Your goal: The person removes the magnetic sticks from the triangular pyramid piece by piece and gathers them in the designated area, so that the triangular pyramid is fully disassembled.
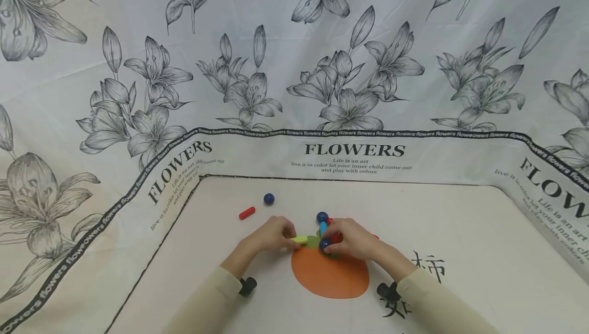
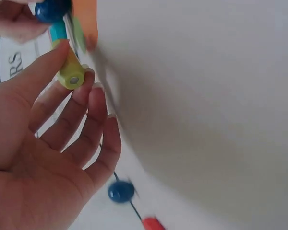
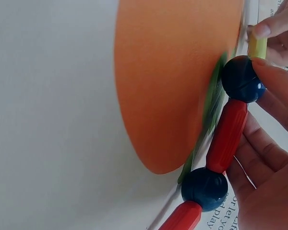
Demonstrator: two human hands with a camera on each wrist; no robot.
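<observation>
My left hand (image 1: 275, 232) pinches a yellow magnetic rod (image 2: 73, 71) between thumb and fingertips. A round silver magnet shows in the rod's near end, and its far end points at a dark blue ball (image 3: 242, 79). My right hand (image 1: 352, 240) grips that ball with thumb and fingers. From the ball runs a red rod (image 3: 226, 136), then a second blue ball (image 3: 204, 189) and another red rod (image 3: 182, 218). A light blue rod (image 1: 323, 228) also joins the held ball to a further blue ball (image 1: 322, 217) behind it. My right hand hides part of this structure in the head view.
A loose blue ball (image 1: 269, 199) and a red rod (image 1: 247, 213) lie at the back left of the white tabletop (image 1: 207, 206). Under my hands the cloth bears a printed orange persimmon (image 1: 330, 275), with black characters (image 1: 428, 266) to the right. A flower-printed curtain (image 1: 248, 88) hangs behind.
</observation>
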